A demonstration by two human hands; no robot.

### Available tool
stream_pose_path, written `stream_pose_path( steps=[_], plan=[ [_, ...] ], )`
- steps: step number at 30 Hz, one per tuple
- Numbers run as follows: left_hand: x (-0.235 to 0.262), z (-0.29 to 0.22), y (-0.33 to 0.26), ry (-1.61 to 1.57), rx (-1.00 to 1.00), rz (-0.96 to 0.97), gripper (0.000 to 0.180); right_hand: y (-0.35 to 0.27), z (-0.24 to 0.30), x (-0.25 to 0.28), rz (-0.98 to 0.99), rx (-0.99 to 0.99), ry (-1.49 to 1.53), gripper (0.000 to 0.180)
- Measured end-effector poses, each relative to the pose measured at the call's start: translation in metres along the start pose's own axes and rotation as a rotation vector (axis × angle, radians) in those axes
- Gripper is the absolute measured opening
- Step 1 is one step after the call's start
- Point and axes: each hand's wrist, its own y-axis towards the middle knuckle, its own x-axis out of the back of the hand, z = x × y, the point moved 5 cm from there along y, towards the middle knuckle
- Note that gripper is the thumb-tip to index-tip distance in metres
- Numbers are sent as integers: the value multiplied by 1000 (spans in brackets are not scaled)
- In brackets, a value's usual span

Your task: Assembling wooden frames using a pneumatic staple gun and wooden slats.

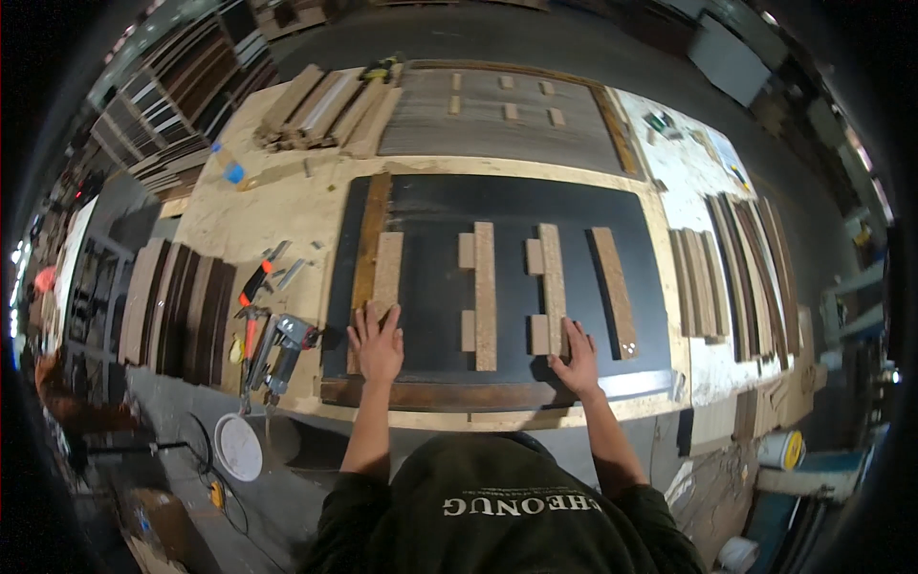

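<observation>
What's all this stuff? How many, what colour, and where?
Worktable: one, pale, middle
Black panel: one, black, table's near side
Tan strips: four, brownish, on black panel
Dark strips: two, brown, black panel's edges
Grey panel: one, grey, beyond black panel
Little blocks: at least ten, tan, on both panels
Nail gun: one, grey, left of black panel
Orange tools: two, partly black, by nail gun
Board stacks: several, mostly brown, table's sides
Buckets: at least two, whitish, floor
Far things: too blurry
Sweater: one, dark, bottom
Left fingers: one hand, bare, leftmost tan strip
Right fingers: one hand, bare, third tan strip

Hands (pixel 379 350) touch wooden strips (pixel 552 277) on black panel (pixel 435 287).
</observation>
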Motion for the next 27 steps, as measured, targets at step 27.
stream_pose_path(
  steps=[27],
  plan=[
    [-4, 8, 3, -49, -25, -81, 51, -29, 11, -3, -5, -137, -128, 78]
  ],
)
